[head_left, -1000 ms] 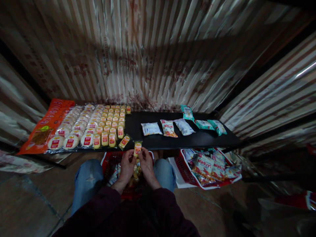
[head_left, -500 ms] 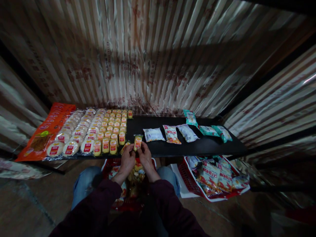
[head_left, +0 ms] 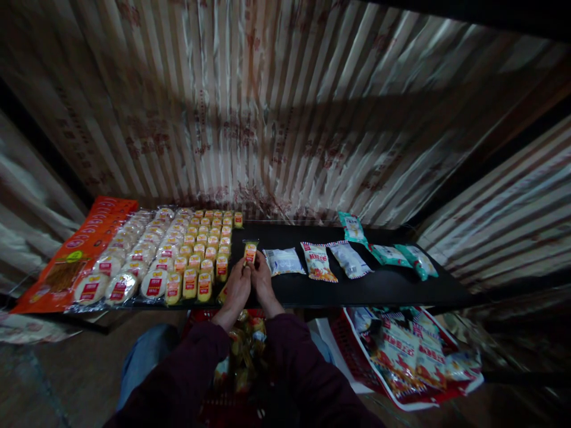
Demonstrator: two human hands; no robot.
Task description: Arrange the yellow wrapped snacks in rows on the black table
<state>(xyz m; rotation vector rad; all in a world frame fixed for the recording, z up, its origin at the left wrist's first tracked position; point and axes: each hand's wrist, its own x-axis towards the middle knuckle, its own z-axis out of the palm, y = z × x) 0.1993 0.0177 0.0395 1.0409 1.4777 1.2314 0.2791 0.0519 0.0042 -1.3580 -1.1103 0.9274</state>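
Note:
Both hands meet over the front edge of a black shelf. My left hand and my right hand pinch the lower end of a small yellow wrapped cake, held upright with its red label showing. Left of them, rows of similar yellow cakes lie on the shelf, beside rows of round white wrapped crackers. Another small packet is partly hidden behind my left hand. On the right lie white snack bags and green-white bags.
An orange bag lies at the shelf's left end. Below the shelf, a red basket of snack bags stands at right, and another holding packets is between my knees. Striped sheeting hangs behind.
The view has shifted, so the shelf and baskets appear lower and larger. Both hands still hold the yellow cake, now a little closer together around its lower end.

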